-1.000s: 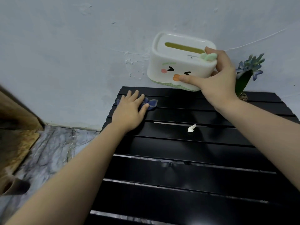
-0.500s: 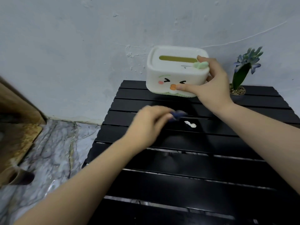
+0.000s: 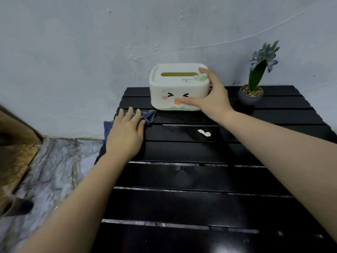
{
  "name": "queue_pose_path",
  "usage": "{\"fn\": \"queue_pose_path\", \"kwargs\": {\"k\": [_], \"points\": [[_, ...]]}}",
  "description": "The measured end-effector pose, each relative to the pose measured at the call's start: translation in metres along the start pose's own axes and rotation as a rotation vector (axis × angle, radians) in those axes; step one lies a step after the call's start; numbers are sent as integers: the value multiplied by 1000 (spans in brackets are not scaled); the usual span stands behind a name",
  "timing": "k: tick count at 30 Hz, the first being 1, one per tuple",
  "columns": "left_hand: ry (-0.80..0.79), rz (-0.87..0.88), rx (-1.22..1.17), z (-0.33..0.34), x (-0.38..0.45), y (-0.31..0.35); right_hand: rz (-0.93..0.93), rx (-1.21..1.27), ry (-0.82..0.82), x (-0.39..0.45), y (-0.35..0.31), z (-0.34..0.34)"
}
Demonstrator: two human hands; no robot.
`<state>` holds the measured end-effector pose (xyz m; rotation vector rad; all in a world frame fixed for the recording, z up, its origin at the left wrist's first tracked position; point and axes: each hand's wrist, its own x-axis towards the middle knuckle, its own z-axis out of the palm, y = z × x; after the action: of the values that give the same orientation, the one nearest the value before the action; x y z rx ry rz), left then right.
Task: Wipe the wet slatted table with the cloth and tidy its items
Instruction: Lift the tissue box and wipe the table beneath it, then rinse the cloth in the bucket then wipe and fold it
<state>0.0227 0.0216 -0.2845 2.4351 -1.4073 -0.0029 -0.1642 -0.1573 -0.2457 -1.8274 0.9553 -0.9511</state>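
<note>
Cloth (image 3: 145,116) left of the tissue box (image 3: 177,86) looks soft and light, pressed flat onto the desk (image 3: 200,176) by the left hand (image 3: 125,133) with straight fingers. Right hand (image 3: 212,98) has its grip clamped on the box, which seems light, rigid plastic, best taken by its sides.

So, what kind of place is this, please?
Probably a room at home: a low black slatted table against a plain painted wall, a marble-patterned floor, a cartoon-face tissue box and a small potted plant.

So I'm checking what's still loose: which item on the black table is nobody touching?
The small grey potted plant at the back right corner; hands hold the white tissue box and blue cloth.
</note>
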Motion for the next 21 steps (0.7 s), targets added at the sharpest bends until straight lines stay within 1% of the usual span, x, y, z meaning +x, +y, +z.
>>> {"fn": "queue_pose_path", "kwargs": {"k": [3, 6, 8, 11, 13, 16, 19, 20, 21], "points": [[3, -29, 7, 5, -1, 14, 27, 22, -50, -7, -5, -10], [32, -12, 5, 9, -4, 33, 117, -50, -4, -49, -8, -35], [53, 29, -22, 12, -8, 53, 155, -168, 11, -97, -6, -60], [59, 113, -45, 21, -17, 93, 200, -478, -47, -179, -3, -100], [14, 163, -103, 26, -25, 125, 250, -610, -79, -224, -4, -121], [-59, 282, -191, 33, -43, 171, 332, -734, -126, -267, -11, -138], [-119, 422, -348, 26, -58, 191, 322, -820, -138, -285, -15, -145], [-155, 428, -427, 20, -59, 191, 309, -839, -140, -287, -15, -146], [-196, 390, -503, 12, -58, 188, 297, -857, -142, -288, -14, -146]]}}
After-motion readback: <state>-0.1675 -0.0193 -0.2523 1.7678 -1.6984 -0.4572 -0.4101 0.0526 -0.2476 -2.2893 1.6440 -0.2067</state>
